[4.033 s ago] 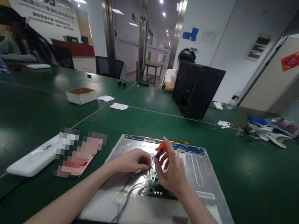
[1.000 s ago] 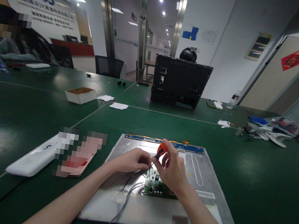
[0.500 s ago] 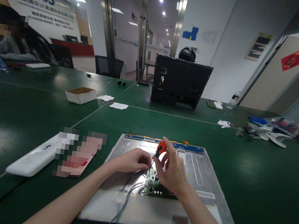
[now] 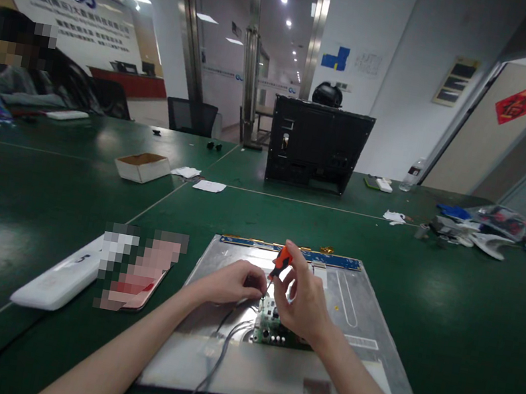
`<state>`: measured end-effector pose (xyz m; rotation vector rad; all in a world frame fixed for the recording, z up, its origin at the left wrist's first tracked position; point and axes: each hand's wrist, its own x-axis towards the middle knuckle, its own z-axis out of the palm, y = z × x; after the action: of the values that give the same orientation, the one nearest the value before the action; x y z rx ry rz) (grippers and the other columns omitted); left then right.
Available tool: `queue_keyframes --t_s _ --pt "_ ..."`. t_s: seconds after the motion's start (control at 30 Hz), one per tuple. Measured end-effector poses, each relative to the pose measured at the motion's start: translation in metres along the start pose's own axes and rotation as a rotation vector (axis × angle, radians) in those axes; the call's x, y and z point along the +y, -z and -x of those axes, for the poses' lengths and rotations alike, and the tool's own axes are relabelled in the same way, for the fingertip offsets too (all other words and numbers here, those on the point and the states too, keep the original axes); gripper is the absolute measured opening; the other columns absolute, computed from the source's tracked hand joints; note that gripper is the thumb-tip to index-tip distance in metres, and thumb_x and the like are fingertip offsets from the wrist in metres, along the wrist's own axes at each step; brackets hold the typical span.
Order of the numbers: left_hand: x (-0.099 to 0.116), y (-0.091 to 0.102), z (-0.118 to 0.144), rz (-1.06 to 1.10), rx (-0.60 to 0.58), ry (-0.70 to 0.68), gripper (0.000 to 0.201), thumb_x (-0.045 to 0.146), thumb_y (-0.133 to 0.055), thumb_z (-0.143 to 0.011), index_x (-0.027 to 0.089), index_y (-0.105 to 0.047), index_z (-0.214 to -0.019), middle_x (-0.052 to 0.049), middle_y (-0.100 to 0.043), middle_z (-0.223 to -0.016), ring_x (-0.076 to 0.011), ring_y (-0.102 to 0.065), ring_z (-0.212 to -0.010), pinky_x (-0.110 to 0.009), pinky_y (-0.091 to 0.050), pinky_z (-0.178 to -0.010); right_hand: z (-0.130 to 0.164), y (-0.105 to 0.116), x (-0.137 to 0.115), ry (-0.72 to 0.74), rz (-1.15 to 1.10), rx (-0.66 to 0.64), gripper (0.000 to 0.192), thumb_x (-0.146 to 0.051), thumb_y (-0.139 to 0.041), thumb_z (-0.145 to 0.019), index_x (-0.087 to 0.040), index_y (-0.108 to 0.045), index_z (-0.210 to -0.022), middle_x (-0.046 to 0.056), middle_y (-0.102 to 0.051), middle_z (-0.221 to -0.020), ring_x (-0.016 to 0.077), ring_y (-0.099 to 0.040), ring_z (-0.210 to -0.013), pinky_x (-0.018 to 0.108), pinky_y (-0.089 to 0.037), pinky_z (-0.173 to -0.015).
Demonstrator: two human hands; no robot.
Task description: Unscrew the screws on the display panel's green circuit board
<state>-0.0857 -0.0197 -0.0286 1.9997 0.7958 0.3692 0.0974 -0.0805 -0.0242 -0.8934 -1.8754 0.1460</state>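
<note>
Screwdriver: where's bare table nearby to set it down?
Bare green table lies right of the metal panel, and more between the panel's far edge and the black case. Left is crowded: a phone and a white box. The right hand holds the screwdriver.

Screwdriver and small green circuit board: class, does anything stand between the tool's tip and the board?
Nothing visible does. The right hand holds the screwdriver tip-down over the circuit board. The left hand pinches beside the tip; the cables run off toward the near left.

Green table (image 4: 471, 339) — metal panel (image 4: 363, 321), cardboard box (image 4: 142, 167), perhaps phone (image 4: 140, 281).
</note>
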Motion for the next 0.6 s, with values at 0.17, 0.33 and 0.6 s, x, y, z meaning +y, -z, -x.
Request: queue_keyframes --t_s 0.17,0.33,0.6 --pt "-0.0001 -0.0003 0.0007 0.001 -0.016 -0.005 0.008 0.013 -0.059 -0.072 0.016 -0.063 -0.078 0.001 -0.064 -0.072 -0.0145 -0.057 -0.068 -0.024 -0.045 -0.067 -0.0001 -0.0012 0.0007 -0.013 -0.003 0.011 0.068 -0.015 -0.049 -0.086 -0.025 -0.02 -0.147 0.002 -0.064 -0.084 0.0112 -0.055 -0.051 0.023 -0.043 -0.044" --pt "-0.0052 -0.0004 0.0001 -0.006 -0.013 -0.016 0.011 0.013 -0.059 -0.073 0.016 -0.066 -0.081 -0.001 -0.067 -0.077 -0.0154 -0.06 -0.071 -0.026 -0.046 -0.069 0.0013 -0.0044 0.0031 -0.01 0.067 0.055 0.063 -0.021 -0.053 -0.088 -0.025 -0.025 -0.144 -0.003 -0.06 -0.074 0.01 -0.05 -0.046 0.023 -0.042 -0.043" --pt "-0.0023 0.0006 0.0 -0.04 -0.005 -0.014 0.01 0.013 -0.059 -0.073 0.016 -0.066 -0.08 0.0 -0.066 -0.074 -0.0152 -0.059 -0.07 -0.025 -0.046 -0.069 0.0008 -0.0037 0.0039 0.002 0.049 0.044 0.064 -0.021 -0.053 -0.088 -0.026 -0.025 -0.145 -0.001 -0.062 -0.081 0.0099 -0.052 -0.049 0.022 -0.042 -0.043"
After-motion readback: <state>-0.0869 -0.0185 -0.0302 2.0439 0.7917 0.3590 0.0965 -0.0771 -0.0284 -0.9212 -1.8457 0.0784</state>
